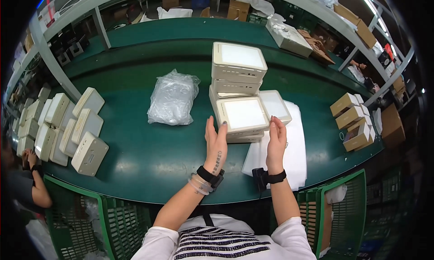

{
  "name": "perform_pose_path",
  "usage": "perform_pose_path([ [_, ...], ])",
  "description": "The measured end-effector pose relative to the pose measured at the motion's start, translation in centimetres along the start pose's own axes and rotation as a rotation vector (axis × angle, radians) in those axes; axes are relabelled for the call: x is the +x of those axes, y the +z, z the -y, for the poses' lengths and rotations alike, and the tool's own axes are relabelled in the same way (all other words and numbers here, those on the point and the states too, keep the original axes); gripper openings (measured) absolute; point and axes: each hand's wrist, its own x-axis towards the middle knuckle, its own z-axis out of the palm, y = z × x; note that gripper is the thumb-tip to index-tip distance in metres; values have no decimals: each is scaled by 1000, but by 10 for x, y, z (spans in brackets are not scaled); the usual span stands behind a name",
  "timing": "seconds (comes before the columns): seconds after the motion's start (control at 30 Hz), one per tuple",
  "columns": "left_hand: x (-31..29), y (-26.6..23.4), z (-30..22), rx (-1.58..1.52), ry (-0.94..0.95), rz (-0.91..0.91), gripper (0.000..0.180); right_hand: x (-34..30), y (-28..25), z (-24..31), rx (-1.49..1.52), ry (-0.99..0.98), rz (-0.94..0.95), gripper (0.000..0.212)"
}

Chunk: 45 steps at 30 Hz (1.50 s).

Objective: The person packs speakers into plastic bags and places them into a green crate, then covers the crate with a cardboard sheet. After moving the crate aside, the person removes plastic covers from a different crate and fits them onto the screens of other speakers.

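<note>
My left hand is at the left front corner of a cream box-shaped device with a white top panel. Its thumb touches the front edge and its fingers run along the side. At the device's right front corner, my right hand has its fingers against the edge. The device lies on top of others in a low stack. Just behind rises a taller stack of similar devices. Another device sits to the right, partly covered. White foam-like sheets lie beneath my right forearm.
A clear plastic bag bundle lies left of the stacks on the green table. More cream devices crowd the left; small cartons sit right. Green crates flank me. A co-worker's hands are at far left.
</note>
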Motion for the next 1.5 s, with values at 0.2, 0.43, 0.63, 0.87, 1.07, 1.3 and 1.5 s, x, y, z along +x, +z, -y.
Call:
perform_pose_path([
  [0.2,0,-15,9,-708,-263,110,56,-14,35,-7,-182,-1,42,41],
  [0.43,-32,-13,12,-475,-247,44,72,-56,15,-20,119,166,68,36],
  [0.63,-30,-70,5,-121,-203,257,77,-63,33,-21,110,155,28,37],
  [0.87,15,-325,-69,1271,245,-270,67,-143,17,24,-9,-23,-155,41],
  [1.07,24,-458,-39,1423,-144,24,71,-191,40,41,119,125,348,42],
  [1.3,-10,-384,-86,285,-533,299,64,-187,45,35,366,611,728,43],
  [1.5,-41,-273,-104,203,-43,441,50,-186,54,43,923,864,774,60],
])
